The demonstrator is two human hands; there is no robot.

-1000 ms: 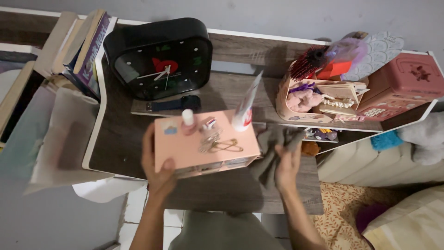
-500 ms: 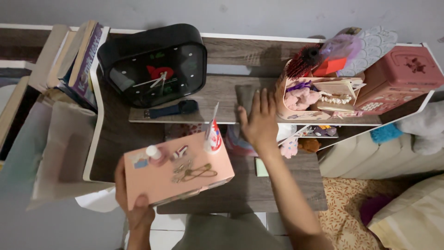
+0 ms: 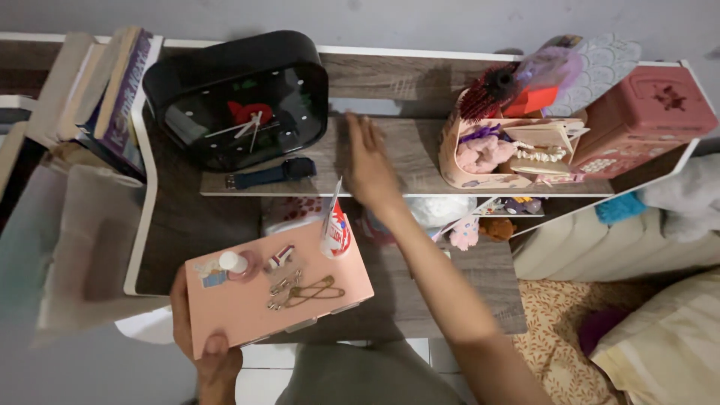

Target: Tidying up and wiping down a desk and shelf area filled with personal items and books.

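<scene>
My left hand (image 3: 208, 358) grips the near left corner of a pink box (image 3: 247, 304) and holds it above the desk's front edge. On the box lid stand a small white-capped bottle (image 3: 234, 262) and a red and white tube (image 3: 336, 234), with several hair clips (image 3: 304, 289) lying beside them. My right hand (image 3: 367, 165) lies flat, fingers stretched, on the raised wooden shelf (image 3: 420, 154), just right of the black clock (image 3: 236, 101). A grey cloth (image 3: 341, 139) shows as a dark patch under that hand and is mostly hidden.
A dark wristwatch (image 3: 274, 174) lies on the shelf below the clock. A beige organiser (image 3: 495, 154) with scrunchies and a red brush (image 3: 491, 94) stands to the right, next to a pink tin (image 3: 645, 124). Books (image 3: 105, 90) lean at the left.
My left hand has lifted the pink box off the desk and brought it toward me and left. My right hand took the cloth up onto the shelf and slid left toward the clock.
</scene>
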